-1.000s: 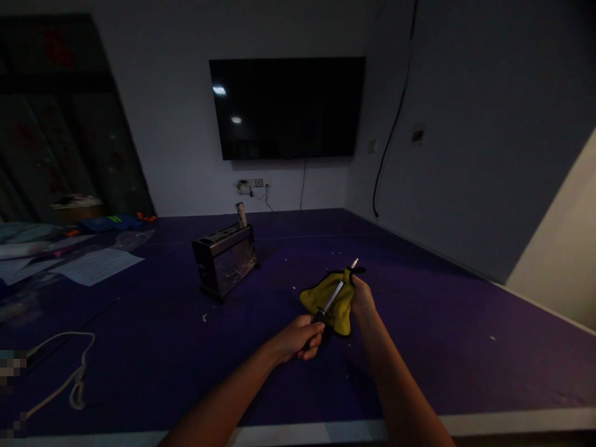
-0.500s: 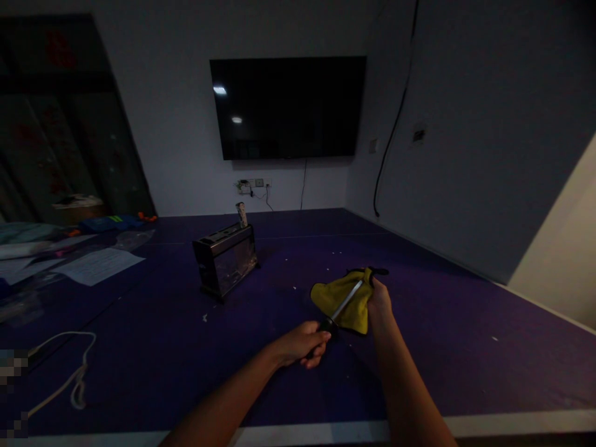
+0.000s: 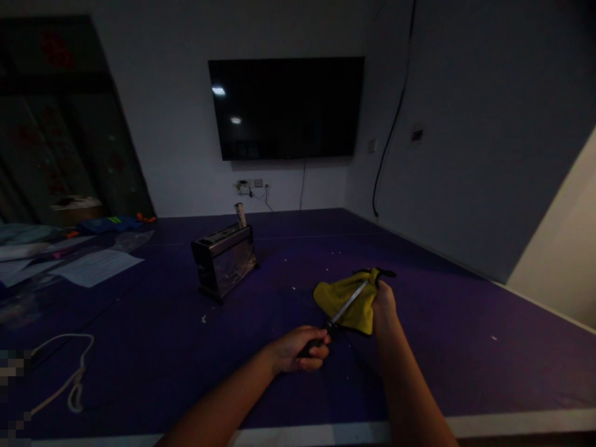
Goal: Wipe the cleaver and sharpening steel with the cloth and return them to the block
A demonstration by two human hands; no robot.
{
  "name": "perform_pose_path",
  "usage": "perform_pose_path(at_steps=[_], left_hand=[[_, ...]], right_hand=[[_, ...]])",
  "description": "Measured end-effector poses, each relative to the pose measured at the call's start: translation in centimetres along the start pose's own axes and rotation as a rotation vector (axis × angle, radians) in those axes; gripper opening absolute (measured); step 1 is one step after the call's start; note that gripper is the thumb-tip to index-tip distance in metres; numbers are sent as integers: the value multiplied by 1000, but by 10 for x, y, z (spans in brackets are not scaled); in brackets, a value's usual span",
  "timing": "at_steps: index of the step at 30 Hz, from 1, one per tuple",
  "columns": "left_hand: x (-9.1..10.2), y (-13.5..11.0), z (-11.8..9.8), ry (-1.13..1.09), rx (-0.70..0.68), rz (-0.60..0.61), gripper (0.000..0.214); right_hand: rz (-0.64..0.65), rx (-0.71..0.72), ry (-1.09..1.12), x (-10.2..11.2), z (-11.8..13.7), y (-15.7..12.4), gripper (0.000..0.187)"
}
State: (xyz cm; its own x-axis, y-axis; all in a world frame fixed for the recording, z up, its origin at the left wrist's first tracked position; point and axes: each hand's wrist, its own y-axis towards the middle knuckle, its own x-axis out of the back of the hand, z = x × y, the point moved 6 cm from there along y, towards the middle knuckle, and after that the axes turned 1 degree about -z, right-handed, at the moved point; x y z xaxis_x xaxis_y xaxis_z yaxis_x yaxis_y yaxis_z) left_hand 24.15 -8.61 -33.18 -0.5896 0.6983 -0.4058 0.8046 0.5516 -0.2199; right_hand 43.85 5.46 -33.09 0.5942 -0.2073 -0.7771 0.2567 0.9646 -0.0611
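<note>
My left hand [image 3: 302, 349] is closed around the black handle of a knife [image 3: 348, 302]. Its narrow metal blade points up and to the right, lying against a yellow cloth [image 3: 342, 295] with dark edging. The cloth is gripped by my right hand [image 3: 385, 302], bunched near the blade's tip, so the tip and some of the fingers are hidden. Both hands are above the purple tabletop [image 3: 279, 385]. To their left stands a dark knife block [image 3: 226, 261] with see-through sides, and one pale, patterned handle [image 3: 240, 215] sticks up from it.
Papers [image 3: 97, 268] and clear plastic bags lie at the left. A white cord [image 3: 77, 375] is looped at the front left. Small white scraps dot the tabletop. A wall screen [image 3: 288, 108] hangs beyond the table, and a black cable [image 3: 391, 133] runs down the right wall.
The cloth and my right hand have shifted slightly right. My left hand has turned a little, showing more of the handle, and the knife still lies against the cloth.
</note>
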Motion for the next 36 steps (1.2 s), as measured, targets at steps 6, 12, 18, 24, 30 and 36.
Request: perform_pose_path(at_steps=[6,12,18,24,30,36], left_hand=[[19,3,0,615,-82,-423,33],[19,-10,-19,1195,-197,-821,16],[18,-5,-11,976,-154,-648,22],[15,-2,2,400,-50,-409,30],[11,-8,-6,197,-45,-342,35],[29,-14,-17,407,-194,-524,35]], right_hand=[[-131,-28,0,4,4,3,14],[-69,6,-3,8,5,13,13],[-104,5,-32,8,3,10,12],[-68,33,-43,6,4,8,14],[-271,247,-73,20,10,13,10],[-621,513,-28,46,25,1,10]])
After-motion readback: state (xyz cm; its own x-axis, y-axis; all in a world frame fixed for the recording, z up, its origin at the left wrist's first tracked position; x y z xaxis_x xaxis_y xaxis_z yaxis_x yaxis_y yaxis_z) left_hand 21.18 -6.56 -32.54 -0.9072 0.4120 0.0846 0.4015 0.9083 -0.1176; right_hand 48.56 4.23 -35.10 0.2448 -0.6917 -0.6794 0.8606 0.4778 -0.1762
